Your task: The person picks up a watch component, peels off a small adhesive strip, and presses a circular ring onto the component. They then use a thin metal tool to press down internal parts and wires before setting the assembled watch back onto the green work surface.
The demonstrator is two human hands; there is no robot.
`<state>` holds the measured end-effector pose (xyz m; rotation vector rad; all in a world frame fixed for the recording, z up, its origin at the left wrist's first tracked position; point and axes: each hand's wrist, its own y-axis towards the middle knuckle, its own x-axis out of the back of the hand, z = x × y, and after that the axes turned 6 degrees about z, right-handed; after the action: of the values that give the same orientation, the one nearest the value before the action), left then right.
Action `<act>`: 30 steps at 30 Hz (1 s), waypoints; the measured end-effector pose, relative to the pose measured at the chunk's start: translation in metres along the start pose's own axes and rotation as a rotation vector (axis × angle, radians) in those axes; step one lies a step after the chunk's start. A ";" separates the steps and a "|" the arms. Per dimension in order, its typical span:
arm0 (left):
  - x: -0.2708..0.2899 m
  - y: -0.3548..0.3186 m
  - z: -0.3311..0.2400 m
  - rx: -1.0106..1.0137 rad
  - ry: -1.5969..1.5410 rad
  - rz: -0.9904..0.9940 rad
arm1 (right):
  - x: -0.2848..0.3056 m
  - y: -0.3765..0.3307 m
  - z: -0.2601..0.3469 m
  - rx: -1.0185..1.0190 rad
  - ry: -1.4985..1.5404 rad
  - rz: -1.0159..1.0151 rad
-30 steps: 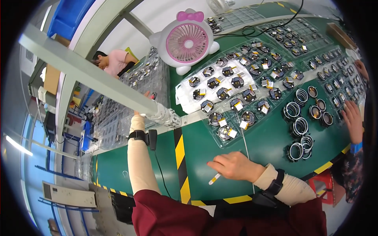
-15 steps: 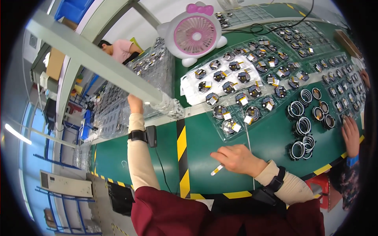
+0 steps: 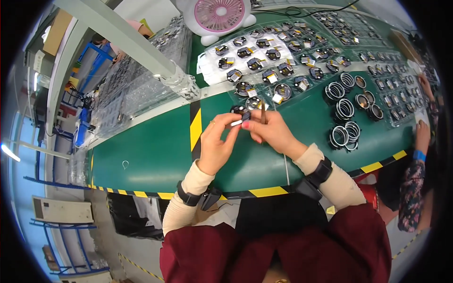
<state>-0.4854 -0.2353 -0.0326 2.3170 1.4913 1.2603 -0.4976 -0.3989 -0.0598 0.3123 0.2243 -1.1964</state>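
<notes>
My left hand (image 3: 217, 144) is raised over the near middle of the green table, fingers closed round a small round black electronic module (image 3: 239, 111). A white strip-like piece (image 3: 236, 123) shows at its lower side, between the fingertips. Against the module from the right comes my right hand (image 3: 278, 134), thumb and finger pinched by that piece. A thin brown tool like tweezers (image 3: 263, 113) stands up from the right hand's fingers; its full shape is partly hidden. Just beyond the hands lie several similar modules (image 3: 282, 92) in a clear plastic tray.
White padding (image 3: 207, 68) lies under some modules. Stacked black-and-silver rings (image 3: 343, 109) stand to the right, near a co-worker's hand (image 3: 421, 134). A pink-and-white fan (image 3: 207, 28) is at the back, a metal post (image 3: 127, 45) at left. A small loop (image 3: 125, 164) lies on the table (image 3: 155, 146).
My left hand has come back from beyond the post and now holds a module. My right hand has moved up to meet it. The view has shifted, with the table's things appearing higher.
</notes>
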 end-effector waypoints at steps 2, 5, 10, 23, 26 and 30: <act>-0.008 0.007 0.001 -0.118 0.045 -0.037 | 0.009 0.001 -0.007 0.013 -0.005 0.004; -0.013 0.014 0.010 -0.030 -0.135 -0.195 | 0.018 0.002 -0.011 0.009 0.219 -0.146; -0.025 0.020 0.018 0.337 -0.504 -0.090 | 0.013 -0.001 -0.013 -0.040 0.210 -0.126; -0.023 0.010 0.038 0.580 -0.942 -0.096 | 0.001 0.006 -0.012 -0.026 0.004 -0.233; -0.025 0.008 0.040 0.532 -0.987 -0.068 | 0.000 0.006 -0.013 -0.013 -0.048 -0.218; -0.030 0.009 0.038 0.528 -0.976 -0.092 | -0.002 0.005 -0.011 0.027 -0.090 -0.230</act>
<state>-0.4580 -0.2513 -0.0703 2.4604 1.5610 -0.3744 -0.4933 -0.3915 -0.0690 0.2606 0.1688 -1.4380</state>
